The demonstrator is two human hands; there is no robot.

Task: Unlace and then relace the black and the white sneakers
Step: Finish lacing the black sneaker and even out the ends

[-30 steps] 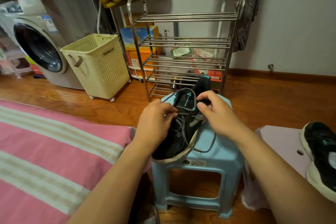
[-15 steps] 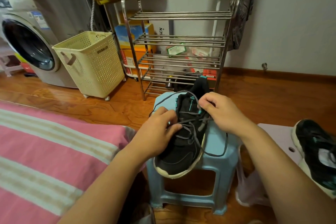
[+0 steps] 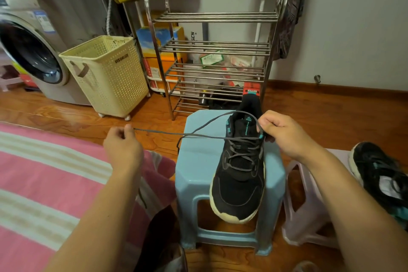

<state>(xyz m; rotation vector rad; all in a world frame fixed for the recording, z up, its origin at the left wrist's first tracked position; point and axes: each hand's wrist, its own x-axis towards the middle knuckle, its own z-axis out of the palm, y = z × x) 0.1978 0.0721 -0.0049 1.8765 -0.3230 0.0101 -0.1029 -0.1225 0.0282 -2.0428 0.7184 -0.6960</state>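
A pink striped bed (image 3: 44, 179) fills the left, with a washing machine (image 3: 33, 55), a cream laundry basket (image 3: 106, 77) and a metal rack (image 3: 216, 62) standing behind on the wooden floor. A black sneaker (image 3: 239, 174) sits on a blue stool (image 3: 198, 174), toe hanging over the near edge, and a second black sneaker (image 3: 379, 174) lies on a pale stool (image 3: 309, 205) to the right. The left hand (image 3: 122, 148) pinches the end of the grey lace (image 3: 176, 134), drawn out taut to the left, while the right hand (image 3: 280, 132) grips the sneaker's collar.
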